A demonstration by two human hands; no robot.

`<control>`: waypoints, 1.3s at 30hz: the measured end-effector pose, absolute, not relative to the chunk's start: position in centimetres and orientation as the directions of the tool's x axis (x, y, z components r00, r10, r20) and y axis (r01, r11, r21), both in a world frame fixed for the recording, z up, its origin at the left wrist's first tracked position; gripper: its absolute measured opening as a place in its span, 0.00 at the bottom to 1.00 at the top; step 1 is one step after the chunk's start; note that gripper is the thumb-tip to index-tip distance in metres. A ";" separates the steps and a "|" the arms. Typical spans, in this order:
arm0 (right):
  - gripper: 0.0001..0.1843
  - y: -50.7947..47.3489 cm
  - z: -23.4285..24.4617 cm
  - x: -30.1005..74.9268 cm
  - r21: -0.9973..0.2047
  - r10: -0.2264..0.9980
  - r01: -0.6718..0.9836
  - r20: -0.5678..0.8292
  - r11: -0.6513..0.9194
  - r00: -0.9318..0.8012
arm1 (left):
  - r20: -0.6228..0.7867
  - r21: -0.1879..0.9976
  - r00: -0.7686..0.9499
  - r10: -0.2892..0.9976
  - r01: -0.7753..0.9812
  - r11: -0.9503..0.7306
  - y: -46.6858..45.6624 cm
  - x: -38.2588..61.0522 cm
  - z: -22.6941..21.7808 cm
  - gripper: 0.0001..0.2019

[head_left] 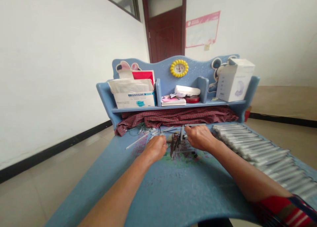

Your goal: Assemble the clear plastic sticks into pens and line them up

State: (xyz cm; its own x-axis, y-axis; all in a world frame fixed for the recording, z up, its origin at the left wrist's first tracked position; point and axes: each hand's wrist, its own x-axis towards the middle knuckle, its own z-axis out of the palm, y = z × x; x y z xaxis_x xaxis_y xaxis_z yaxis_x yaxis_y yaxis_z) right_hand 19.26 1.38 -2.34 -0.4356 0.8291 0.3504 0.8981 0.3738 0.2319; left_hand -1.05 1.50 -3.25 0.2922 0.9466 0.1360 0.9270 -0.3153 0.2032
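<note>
Left hand and right hand reach over the desk, turned inward on either side of dark sticks, fingers curled, though whether pinching anything I cannot tell.

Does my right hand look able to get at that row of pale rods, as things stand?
Probably yes: your right hand is close to the far end of the pale rods, with nothing tall seeming to stand between them.

Tubes, seemingly, right of hands; cloth behind.
</note>
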 end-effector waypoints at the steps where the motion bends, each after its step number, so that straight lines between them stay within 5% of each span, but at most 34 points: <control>1: 0.11 1.4 -2.3 19.3 0.202 0.803 0.905 0.418 0.374 -0.425 | 0.141 0.197 0.294 0.945 0.928 -0.317 1.5 -1.1 -3.3 0.05; 7: 0.09 1.6 -2.9 19.4 0.092 0.661 0.903 0.651 0.419 -0.372 | 0.156 0.084 0.240 0.958 0.963 -0.255 0.7 -0.7 -2.6 0.05; 13: 0.08 2.0 -3.7 19.4 0.056 0.648 0.905 0.679 0.422 -0.344 | 0.209 0.030 0.297 0.932 0.950 -0.310 -0.3 1.0 -2.6 0.10; 18: 0.09 2.2 -4.1 19.0 -0.131 0.693 0.900 0.687 0.415 -0.220 | 0.139 0.030 0.245 0.959 0.967 -0.252 -0.5 2.1 -3.0 0.11; 25: 0.05 2.3 -3.6 19.1 -0.448 0.707 0.745 0.705 0.495 -0.046 | 0.027 0.158 0.116 0.993 0.980 -0.118 -0.1 2.4 -2.5 0.10; 36: 0.04 2.9 -4.0 19.0 -0.679 0.774 0.502 0.633 0.536 0.029 | -0.009 0.193 0.030 1.000 0.981 -0.028 0.0 2.7 -2.0 0.12; 39: 0.04 3.0 -3.8 19.2 -0.763 0.815 0.404 0.575 0.504 0.071 | 0.010 0.290 0.046 0.999 0.956 -0.047 0.3 2.0 -2.4 0.06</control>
